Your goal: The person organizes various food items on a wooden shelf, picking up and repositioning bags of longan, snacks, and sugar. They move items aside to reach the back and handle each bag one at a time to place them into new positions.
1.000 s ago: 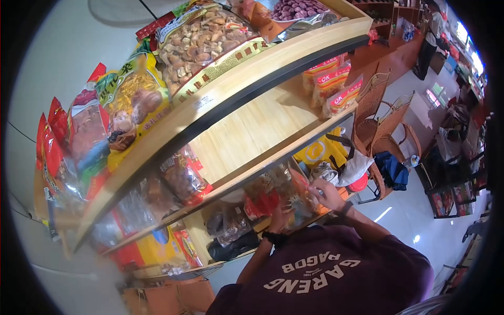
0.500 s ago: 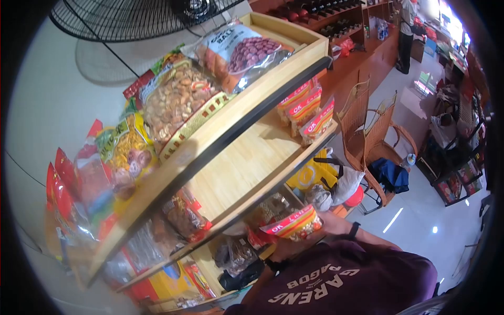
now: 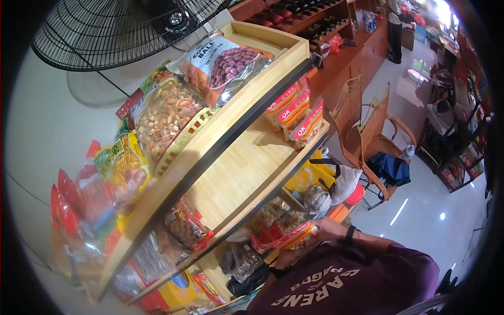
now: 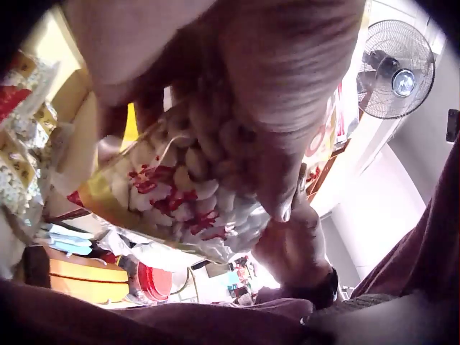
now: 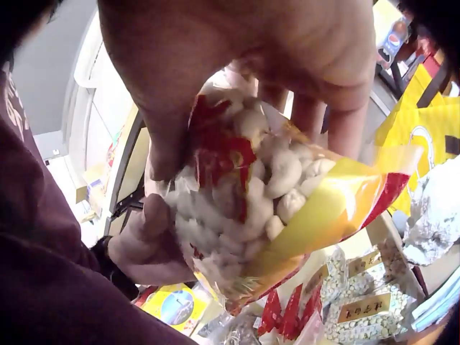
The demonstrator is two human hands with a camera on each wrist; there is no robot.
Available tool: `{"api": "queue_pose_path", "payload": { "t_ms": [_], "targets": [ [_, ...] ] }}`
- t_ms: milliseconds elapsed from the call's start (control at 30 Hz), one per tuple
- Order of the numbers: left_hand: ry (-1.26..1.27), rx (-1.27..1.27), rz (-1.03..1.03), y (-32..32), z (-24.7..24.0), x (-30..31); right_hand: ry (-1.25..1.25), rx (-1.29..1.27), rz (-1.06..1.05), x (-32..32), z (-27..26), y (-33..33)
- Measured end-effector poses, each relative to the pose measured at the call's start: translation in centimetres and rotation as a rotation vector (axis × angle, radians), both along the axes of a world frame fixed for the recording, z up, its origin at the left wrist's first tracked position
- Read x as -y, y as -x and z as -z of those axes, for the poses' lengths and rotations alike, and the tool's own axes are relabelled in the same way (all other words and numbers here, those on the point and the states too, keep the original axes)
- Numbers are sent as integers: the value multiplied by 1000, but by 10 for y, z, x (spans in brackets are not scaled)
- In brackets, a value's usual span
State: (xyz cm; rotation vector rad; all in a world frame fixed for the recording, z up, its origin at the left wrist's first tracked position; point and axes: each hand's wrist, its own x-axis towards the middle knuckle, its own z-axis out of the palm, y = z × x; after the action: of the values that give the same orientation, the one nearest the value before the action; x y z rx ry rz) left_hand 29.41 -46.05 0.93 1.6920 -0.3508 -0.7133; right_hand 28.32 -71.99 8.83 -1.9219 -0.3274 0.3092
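A clear packet with red and yellow print (image 3: pixel 294 237) is held between both hands just in front of the purple shirt. Pale curved nuts show through its plastic (image 4: pixel 180 198) in the left wrist view. My left hand (image 3: pixel 286 257) grips its near left end; my right hand (image 3: pixel 326 230) grips the other end. Seen from the right wrist, the right hand (image 5: pixel 251 43) wraps over the packet (image 5: pixel 280 180) with thumb on one side and fingers on the other, while the left hand (image 5: pixel 147 244) pinches the opposite edge.
Three similar packets (image 3: pixel 304 126) stand at the right end of a wooden shelf (image 3: pixel 239 168). Large snack bags (image 3: pixel 168 115) line the top shelf, a black fan (image 3: pixel 131 26) above. Lower compartments hold bags (image 3: pixel 244 260). Wicker chairs (image 3: pixel 367 142) stand to the right.
Both hands have drawn back from the lower compartments toward the shirt, and the packet has come into view between them. Its printed face has since tilted. The head view has shifted, showing the fan.
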Motion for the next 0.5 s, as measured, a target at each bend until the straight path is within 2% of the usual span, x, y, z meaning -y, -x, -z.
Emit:
{"api": "queue_pose_path", "payload": {
  "t_ms": [67, 167, 267, 300, 333, 367, 400, 433, 467, 500],
  "targets": [
    [-41, 83, -66, -1, 14, -5, -46, 61, 15, 0, 6, -1],
    [-229, 355, 35, -15, -72, 17, -93, 93, 60, -3, 2, -11],
    [27, 476, -35, -40, -60, 20, -127, 170, 70, -4, 11, -24],
    [-28, 382, 11, -50, -73, 16, -165, 177, 58, -2, 1, -34],
    [-113, 541, 41, -55, -86, 15, -202, 184, 43, 0, -9, -45],
    [292, 195, 16, -62, -80, 11, -193, 217, 40, 2, -18, -56],
    [160, -3, -57, -73, -82, 10, -185, 250, 31, 2, -28, -67],
    [581, -176, -162, -63, -88, 21, -194, 295, 69, 2, -38, -81],
    [101, 335, -16, -99, -114, 21, -204, 340, 107, 1, -46, -89],
    [189, 245, -88, -106, -123, 26, -254, 338, 131, -2, -50, -98]
  ]
}}
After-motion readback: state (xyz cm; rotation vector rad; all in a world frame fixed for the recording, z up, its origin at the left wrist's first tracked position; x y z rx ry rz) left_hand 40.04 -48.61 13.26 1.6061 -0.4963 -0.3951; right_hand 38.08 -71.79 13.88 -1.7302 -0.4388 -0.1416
